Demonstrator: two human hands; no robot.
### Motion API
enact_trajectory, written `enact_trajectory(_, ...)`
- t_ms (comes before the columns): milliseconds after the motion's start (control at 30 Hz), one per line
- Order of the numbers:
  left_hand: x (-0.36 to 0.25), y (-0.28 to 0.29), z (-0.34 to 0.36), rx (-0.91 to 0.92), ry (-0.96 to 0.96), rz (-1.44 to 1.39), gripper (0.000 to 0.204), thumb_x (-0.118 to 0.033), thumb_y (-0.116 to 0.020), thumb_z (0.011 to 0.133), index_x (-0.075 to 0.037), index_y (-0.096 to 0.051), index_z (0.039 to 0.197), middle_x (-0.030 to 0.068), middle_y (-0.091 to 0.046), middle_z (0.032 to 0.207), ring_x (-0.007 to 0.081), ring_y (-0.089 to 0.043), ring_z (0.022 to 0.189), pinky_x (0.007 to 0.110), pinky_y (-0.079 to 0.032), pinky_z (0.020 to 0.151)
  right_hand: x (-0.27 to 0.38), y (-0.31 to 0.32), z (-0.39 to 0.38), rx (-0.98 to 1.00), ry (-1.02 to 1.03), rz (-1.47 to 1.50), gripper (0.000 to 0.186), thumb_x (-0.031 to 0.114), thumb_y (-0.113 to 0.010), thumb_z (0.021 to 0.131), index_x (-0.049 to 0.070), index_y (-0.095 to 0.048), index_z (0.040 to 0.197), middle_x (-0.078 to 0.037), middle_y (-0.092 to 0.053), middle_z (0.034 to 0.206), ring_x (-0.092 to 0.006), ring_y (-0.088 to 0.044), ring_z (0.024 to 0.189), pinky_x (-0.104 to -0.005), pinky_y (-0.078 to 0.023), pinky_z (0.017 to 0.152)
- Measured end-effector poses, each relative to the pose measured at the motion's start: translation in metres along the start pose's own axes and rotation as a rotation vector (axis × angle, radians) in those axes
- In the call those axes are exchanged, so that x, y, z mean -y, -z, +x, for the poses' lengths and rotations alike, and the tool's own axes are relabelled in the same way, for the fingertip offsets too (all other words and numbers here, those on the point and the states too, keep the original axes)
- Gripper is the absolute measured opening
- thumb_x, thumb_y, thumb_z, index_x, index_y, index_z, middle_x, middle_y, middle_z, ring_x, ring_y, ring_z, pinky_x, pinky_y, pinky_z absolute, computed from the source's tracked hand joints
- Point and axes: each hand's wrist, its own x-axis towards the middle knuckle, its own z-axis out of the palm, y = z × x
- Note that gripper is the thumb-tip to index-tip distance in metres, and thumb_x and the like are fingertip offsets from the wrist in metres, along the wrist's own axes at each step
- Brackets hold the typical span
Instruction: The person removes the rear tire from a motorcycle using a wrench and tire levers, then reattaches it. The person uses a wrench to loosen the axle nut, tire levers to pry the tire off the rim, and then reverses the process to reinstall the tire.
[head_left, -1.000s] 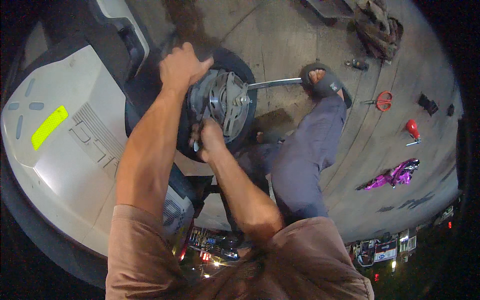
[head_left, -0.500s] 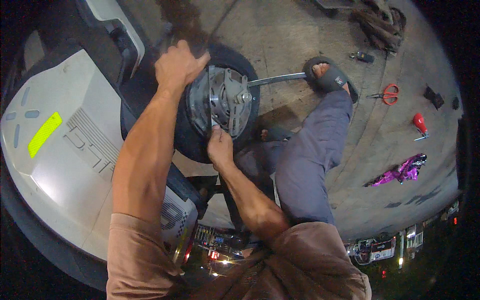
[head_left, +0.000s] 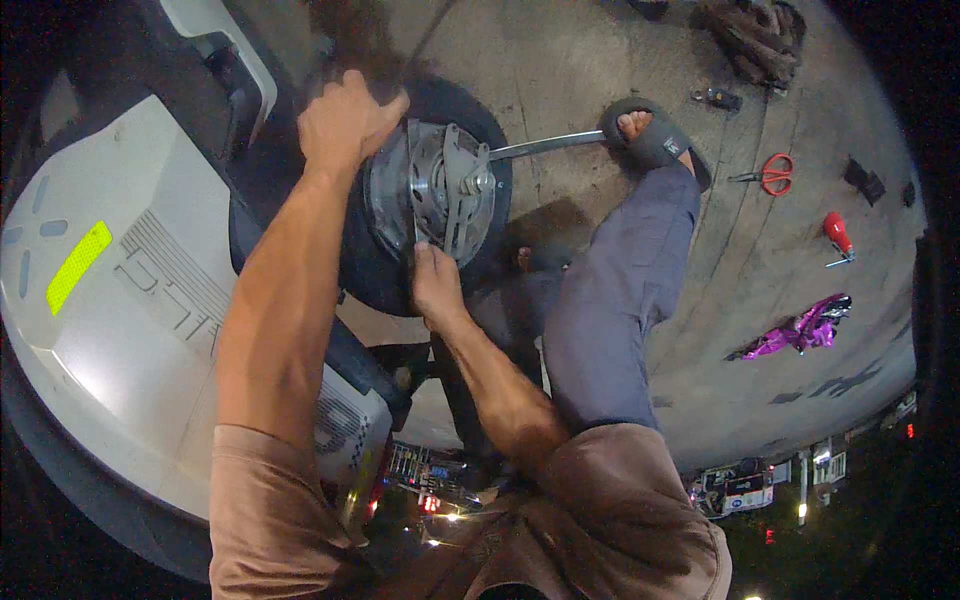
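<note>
A black tire (head_left: pixel 375 270) with a metal hub (head_left: pixel 446 185) lies beside the white scooter body (head_left: pixel 140 390). My left hand (head_left: pixel 347 118) grips the tire's upper left, fingers curled over it. My right hand (head_left: pixel 435 285) holds a flat metal bar (head_left: pixel 413 225) at the lower left of the rim, thumb along it; its far tip is hard to make out. A second flat lever (head_left: pixel 550 146) runs from the hub to my sandalled right foot (head_left: pixel 650 140), its end at the sandal.
On the concrete floor (head_left: pixel 740 240) to the right lie red-handled scissors (head_left: pixel 776 175), a red-handled tool (head_left: pixel 838 233), crumpled purple foil (head_left: pixel 795 330), a small dark item (head_left: pixel 717 98), a black piece (head_left: pixel 863 180) and a dark cloth (head_left: pixel 752 42). Lit objects show along the lower rim.
My right hand has moved rightward along the rim's lower side, its bar now more upright. My left hand stays on the tire, shifting slightly up and left in the picture.
</note>
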Motion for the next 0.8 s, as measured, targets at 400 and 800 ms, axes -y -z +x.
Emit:
enact_trajectory(400, 0.001, 0.0, 0.0, -0.024, -0.013, -0.002, 0.072, -0.064, -0.05, 0.084, 0.0, -0.054, 0.117, 0.0275, -0.061, 0.112, 0.045, -0.062, 0.101, 0.052, -0.05, 0.086, -0.018, 0.001, 0.004, -0.007, 0.045, 0.002, 0.035, 0.029, -0.043, 0.102, 0.003, -0.054, 0.081, 0.002, -0.044, 0.064, -0.0094, -0.04, 0.055, -0.0292, -0.033, 0.05)
enact_trajectory(800, 0.0, 0.001, -0.001, 0.01, 0.008, 0.012, 0.07, -0.061, -0.051, 0.084, 0.001, -0.055, 0.117, 0.0254, -0.063, 0.112, 0.0418, -0.063, 0.103, 0.05, -0.05, 0.087, -0.008, 0.0, 0.004, 0.006, -0.015, -0.037, 0.039, 0.033, -0.039, 0.102, 0.002, -0.054, 0.084, -0.006, -0.048, 0.065, -0.0183, -0.043, 0.053, -0.0352, -0.034, 0.05)
